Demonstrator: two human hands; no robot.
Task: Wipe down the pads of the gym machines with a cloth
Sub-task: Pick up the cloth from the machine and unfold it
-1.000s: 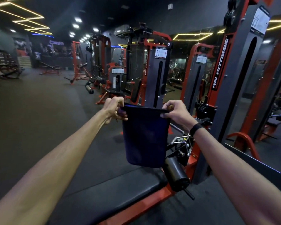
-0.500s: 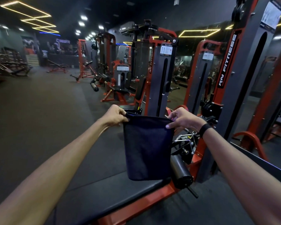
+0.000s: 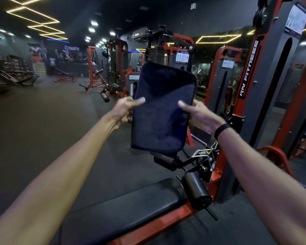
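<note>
I held the dark cloth (image 3: 162, 110) in front of me with both hands, out over the floor and above the far end of the black bench pad (image 3: 127, 206). My left hand (image 3: 125, 110) pinched the left edge, with the thumb on top of the fabric. My right hand (image 3: 198, 114) held the right edge in the same way, thumb on the near face and the other fingers behind it, where I could not see them well.

I judged the cloth to be light and soft, with no stiffness of its own. It looked folded, so it kept a flat shape only because I stretched it between two hands. It was not slippery and not fragile. For wiping, I thought it better to hold it flat under the palm than by the edges.

Half a second before, the cloth hung straight down from its top corners and my fists were closed over them. Now it was turned up, almost facing me, and my hands were lower on its sides. The roller pads (image 3: 196, 190) of the machine and the bench pad were not yet touched by the cloth.
</note>
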